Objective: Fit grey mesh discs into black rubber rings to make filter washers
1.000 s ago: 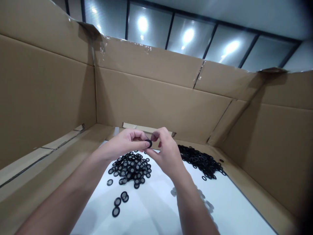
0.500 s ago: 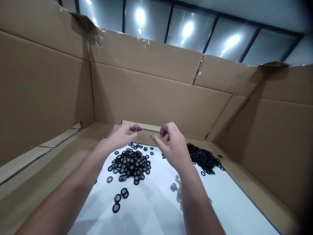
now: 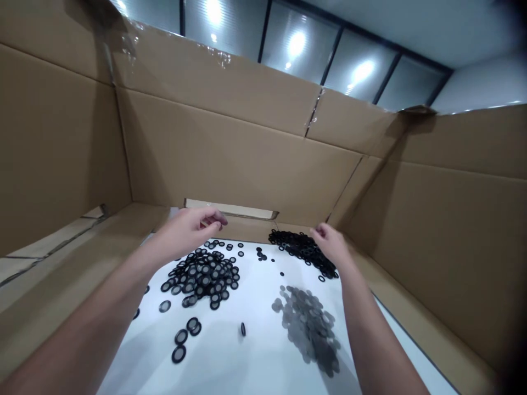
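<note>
My left hand (image 3: 200,224) hovers beyond the pile of black rings with grey mesh centres (image 3: 208,274). Its thumb and fingers are curled together; anything between the tips is too small to make out. At the right, my right hand (image 3: 329,240) is by the heap of plain black rings (image 3: 302,247), fingertips pinched at its edge. What it grips is hidden. A single black ring (image 3: 242,329) appears edge-on above or on the white board (image 3: 222,356). Thin grey discs (image 3: 308,323) lie in a spread pile left of my right forearm.
Tall cardboard walls (image 3: 230,148) surround the white board. Several small dark discs (image 3: 261,254) lie between the piles. A few mesh-centred rings (image 3: 179,354) sit apart toward the front. A cardboard strip (image 3: 230,209) runs along the back wall's base.
My right hand has moved right, from near my left hand to the plain ring heap, uncovering the grey discs. A lone ring now appears front centre. The view has shifted slightly.
</note>
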The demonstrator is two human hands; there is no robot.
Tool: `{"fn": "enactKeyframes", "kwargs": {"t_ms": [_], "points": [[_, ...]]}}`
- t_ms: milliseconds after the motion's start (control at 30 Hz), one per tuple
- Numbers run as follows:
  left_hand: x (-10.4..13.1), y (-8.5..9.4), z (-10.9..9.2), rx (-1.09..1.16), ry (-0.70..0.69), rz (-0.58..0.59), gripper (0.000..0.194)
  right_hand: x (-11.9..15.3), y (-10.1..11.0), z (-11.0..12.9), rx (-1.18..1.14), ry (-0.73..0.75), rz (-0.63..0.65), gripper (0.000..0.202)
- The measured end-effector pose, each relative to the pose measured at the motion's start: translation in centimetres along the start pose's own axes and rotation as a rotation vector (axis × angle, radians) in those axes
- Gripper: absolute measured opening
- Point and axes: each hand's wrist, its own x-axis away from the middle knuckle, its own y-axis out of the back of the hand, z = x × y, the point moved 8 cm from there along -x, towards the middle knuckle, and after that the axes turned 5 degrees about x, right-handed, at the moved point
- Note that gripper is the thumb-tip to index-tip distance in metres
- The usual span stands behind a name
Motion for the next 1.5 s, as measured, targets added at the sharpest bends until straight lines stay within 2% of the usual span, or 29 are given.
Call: {"fn": "enactKeyframes", "kwargs": {"t_ms": [100,133,167,200,267,300,333,367,433,467,500,533,633,767,900,967,1000,1100,1200,1300,1400,1500], "points": [[0.5,-0.4,-1.7,-0.025,-0.055,0.026,0.025,1.9,-3.8,-0.8,0.026,0.041,0.190,0.016],[0.9,-1.3,-2.8,-0.044,-0.107,0.067,0.023,3.4,-4.7,-0.4,0.023,0.059,0.236,0.014],[1.7,-2.9,-4.1,-0.066,-0.191,0.160,0.021,5.1,-5.3,0.1,0.017,0.072,0.268,0.013],[2.9,-5.3,-5.3,-0.069,-0.281,0.291,0.021,7.2,-5.5,0.8,0.004,0.086,0.278,0.013],[7.1,-11.9,-7.3,-0.052,-0.487,0.636,0.021,11.9,-4.8,2.1,-0.032,0.114,0.247,0.015],[10.0,-15.1,-8.1,-0.030,-0.622,0.766,0.020,14.4,-3.9,3.1,-0.085,0.195,0.186,0.014],[12.8,-18.0,-8.7,-0.012,-0.777,0.827,0.025,16.9,-3.3,4.4,-0.126,0.322,0.194,0.011],[15.5,-20.7,-8.7,-0.032,-0.906,0.841,0.032,19.1,-2.4,4.8,-0.156,0.379,0.166,0.010],[19.3,-25.0,-7.9,-0.127,-1.057,0.699,0.031,22.2,-0.5,4.1,-0.203,0.339,0.069,0.011],[20.7,-26.8,-7.2,-0.173,-1.101,0.668,0.029,23.4,0.3,3.5,-0.203,0.311,0.023,0.012],[21.6,-28.2,-6.4,-0.228,-1.086,0.664,0.027,24.6,0.9,3.0,-0.194,0.306,-0.012,0.014],[22.1,-29.0,-5.9,-0.238,-1.090,0.676,0.026,25.8,1.2,2.8,-0.180,0.337,-0.030,0.015],[22.3,-29.2,-5.5,-0.284,-1.092,0.690,0.022,30.4,1.2,2.8,-0.198,0.490,-0.024,0.021],[23.2,-27.5,-6.2,-0.355,-1.068,0.622,0.019,36.6,-0.5,1.1,-0.258,0.422,0.021,0.016],[27.4,-26.2,-4.2,-0.268,-0.873,0.577,0.029,40.6,-5.0,-0.6,-0.169,0.324,0.297,0.012],[30.3,-26.8,-1.8,-0.280,-0.772,0.692,0.049,41.3,-7.0,-1.2,-0.183,0.257,0.422,0.015],[31.2,-27.1,-0.2,-0.320,-0.669,0.717,0.061,41.5,-7.7,-1.3,-0.204,0.230,0.463,0.017],[32.5,-27.6,4.1,-0.420,-0.423,0.668,0.077,41.6,-8.9,-1.4,-0.264,0.181,0.534,0.019],[32.8,-28.0,7.1,-0.467,-0.274,0.568,0.073,41.5,-9.2,-1.6,-0.288,0.150,0.550,0.019],[32.2,-27.7,8.7,-0.424,-0.206,0.459,0.064,41.5,-9.1,-1.7,-0.290,0.137,0.544,0.019],[30.9,-27.1,9.5,-0.329,-0.148,0.417,0.061,41.4,-9.1,-1.6,-0.277,0.142,0.538,0.019],[29.4,-26.3,8.1,-0.202,-0.104,0.423,0.055,41.5,-8.9,-1.4,-0.255,0.198,0.503,0.019]]}}
